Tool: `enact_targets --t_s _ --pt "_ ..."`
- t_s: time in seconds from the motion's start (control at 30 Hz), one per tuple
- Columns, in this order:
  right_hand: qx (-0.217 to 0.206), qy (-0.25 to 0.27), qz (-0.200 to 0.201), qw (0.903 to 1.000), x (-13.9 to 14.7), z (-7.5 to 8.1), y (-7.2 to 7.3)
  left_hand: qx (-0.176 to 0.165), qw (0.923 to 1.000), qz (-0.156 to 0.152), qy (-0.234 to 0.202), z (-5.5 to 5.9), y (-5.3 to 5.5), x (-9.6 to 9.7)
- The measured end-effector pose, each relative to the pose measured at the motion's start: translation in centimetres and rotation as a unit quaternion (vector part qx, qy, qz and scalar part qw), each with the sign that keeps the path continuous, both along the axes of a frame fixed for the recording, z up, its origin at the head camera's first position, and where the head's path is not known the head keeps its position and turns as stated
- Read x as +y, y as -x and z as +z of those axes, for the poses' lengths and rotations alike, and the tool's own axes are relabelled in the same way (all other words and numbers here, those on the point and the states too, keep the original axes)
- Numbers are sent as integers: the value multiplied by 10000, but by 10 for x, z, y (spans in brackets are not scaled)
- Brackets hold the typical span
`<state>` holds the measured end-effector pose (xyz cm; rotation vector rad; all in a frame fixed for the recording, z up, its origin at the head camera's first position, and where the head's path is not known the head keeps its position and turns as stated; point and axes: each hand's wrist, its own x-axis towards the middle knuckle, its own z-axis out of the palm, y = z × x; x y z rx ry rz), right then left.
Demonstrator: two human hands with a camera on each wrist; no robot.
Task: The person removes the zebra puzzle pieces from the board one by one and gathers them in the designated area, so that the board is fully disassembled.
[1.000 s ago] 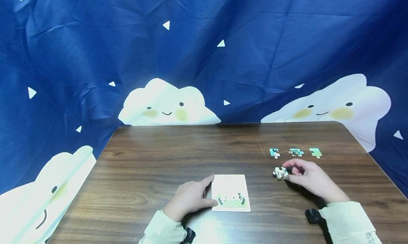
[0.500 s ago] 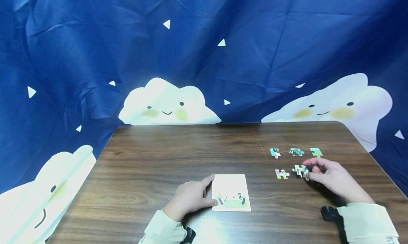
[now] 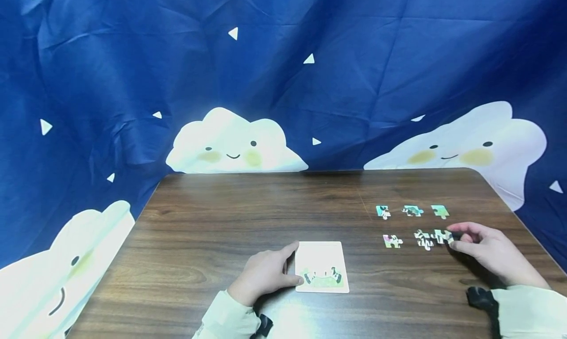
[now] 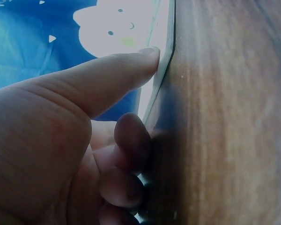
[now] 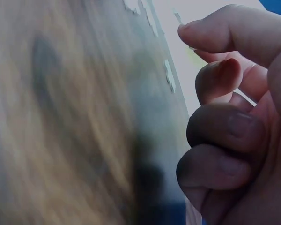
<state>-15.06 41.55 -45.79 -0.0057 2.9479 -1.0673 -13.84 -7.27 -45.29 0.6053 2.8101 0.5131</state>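
My left hand (image 3: 266,275) rests at the left edge of a square white puzzle board (image 3: 322,260), printed with striped legs on green grass. Its thumb (image 4: 131,70) is straight and touches the board's edge, with the index fingertip near the upper left corner. Between thumb and index finger, my right hand (image 3: 496,250) pinches a black, white and green puzzle piece (image 3: 444,236). That piece overlaps a striped puzzle piece (image 3: 424,240) beside it in the head view. In the right wrist view, the other fingers (image 5: 225,124) are curled.
A pink-cornered puzzle piece (image 3: 392,241) lies left of the striped one. Behind are a blue-and-striped piece (image 3: 383,212), a dark-patterned piece (image 3: 413,211) and a green piece (image 3: 440,211). The wooden table (image 3: 212,231) ends at a blue cloud-printed curtain (image 3: 283,73).
My right hand has moved rightward, letting go first of the pink-cornered piece, then of the striped piece, and now holds another. The left hand and board stay put.
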Motion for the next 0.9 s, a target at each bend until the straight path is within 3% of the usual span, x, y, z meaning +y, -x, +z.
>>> enact_targets --t_s 0.27,0.47,0.9 --pt "318 210 49 9993 14 -9 -2 28 10000 -46 10 0 0 0" --pt "306 334 -48 9990 19 -14 -3 3 10000 -43 -31 0 0 0" --pt "57 -260 -443 9987 15 -7 -2 -34 10000 -42 -80 -1 0 0"
